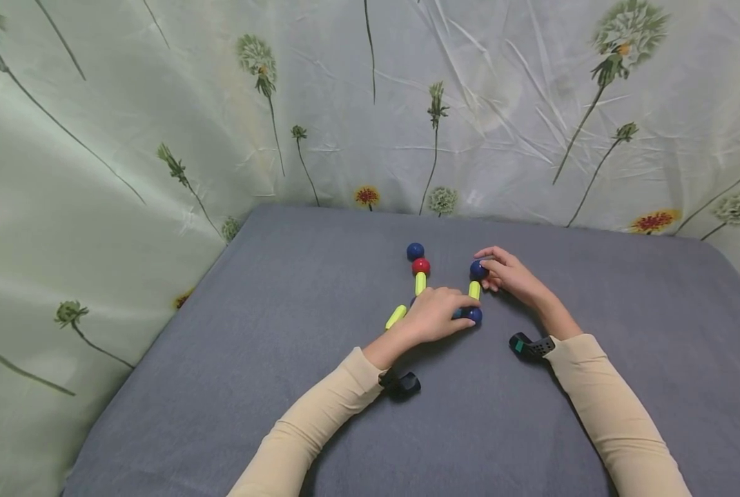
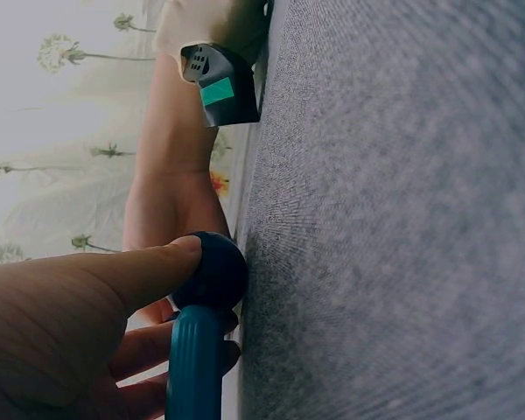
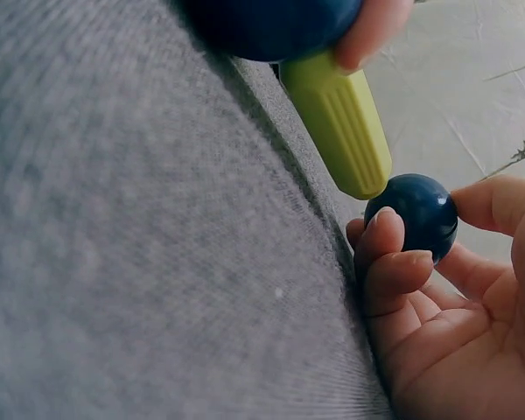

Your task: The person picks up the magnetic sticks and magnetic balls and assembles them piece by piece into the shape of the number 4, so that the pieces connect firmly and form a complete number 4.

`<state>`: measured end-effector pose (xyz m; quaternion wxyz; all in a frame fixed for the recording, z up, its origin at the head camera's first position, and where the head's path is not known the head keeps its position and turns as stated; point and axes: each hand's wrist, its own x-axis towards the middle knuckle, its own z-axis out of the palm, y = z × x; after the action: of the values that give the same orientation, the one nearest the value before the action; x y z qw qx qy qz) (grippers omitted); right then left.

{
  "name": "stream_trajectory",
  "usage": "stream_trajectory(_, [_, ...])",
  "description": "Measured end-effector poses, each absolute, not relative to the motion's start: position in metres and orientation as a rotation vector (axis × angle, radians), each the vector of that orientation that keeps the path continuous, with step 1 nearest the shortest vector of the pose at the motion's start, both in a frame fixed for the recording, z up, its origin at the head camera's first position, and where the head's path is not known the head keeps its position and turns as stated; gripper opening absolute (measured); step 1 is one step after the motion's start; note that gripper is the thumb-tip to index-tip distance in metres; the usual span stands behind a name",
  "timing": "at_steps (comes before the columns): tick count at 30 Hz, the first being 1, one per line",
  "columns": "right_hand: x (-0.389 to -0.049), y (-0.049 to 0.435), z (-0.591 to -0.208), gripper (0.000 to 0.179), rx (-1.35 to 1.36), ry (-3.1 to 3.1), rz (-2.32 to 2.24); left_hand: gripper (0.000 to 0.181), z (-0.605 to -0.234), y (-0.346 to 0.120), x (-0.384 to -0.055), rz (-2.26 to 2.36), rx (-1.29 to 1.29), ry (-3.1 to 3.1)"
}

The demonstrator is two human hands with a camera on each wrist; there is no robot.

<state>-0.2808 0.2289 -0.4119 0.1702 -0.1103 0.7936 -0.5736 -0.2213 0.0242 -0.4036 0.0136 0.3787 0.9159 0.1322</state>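
My left hand (image 1: 435, 314) grips the near right corner of a magnetic ball-and-stick shape, its thumb on a blue ball (image 2: 214, 273). A teal stick (image 2: 195, 363) runs from that ball under the palm, mostly hidden in the head view. From the same corner a yellow-green stick (image 1: 474, 290) leads away to another blue ball (image 3: 420, 214). My right hand (image 1: 511, 279) pinches this far ball between thumb and fingers. On the left side, a second yellow-green stick (image 1: 420, 283) reaches a red ball (image 1: 421, 266), with a blue ball (image 1: 415, 251) against it.
Another yellow-green stick (image 1: 397, 316) lies at a slant beside the left wrist. Grey cloth (image 1: 221, 386) covers the table, and a flower-print curtain (image 1: 345, 103) hangs behind and to the left. Each wrist wears a black band (image 1: 531, 346).
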Motion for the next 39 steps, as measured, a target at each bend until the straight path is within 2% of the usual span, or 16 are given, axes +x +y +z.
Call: stream_trajectory(39, [-0.2734, 0.2307, -0.4076, 0.039, -0.405, 2.342, -1.499, 0.036, -0.4031, 0.0225, -0.2192, 0.408, 1.239, 2.878])
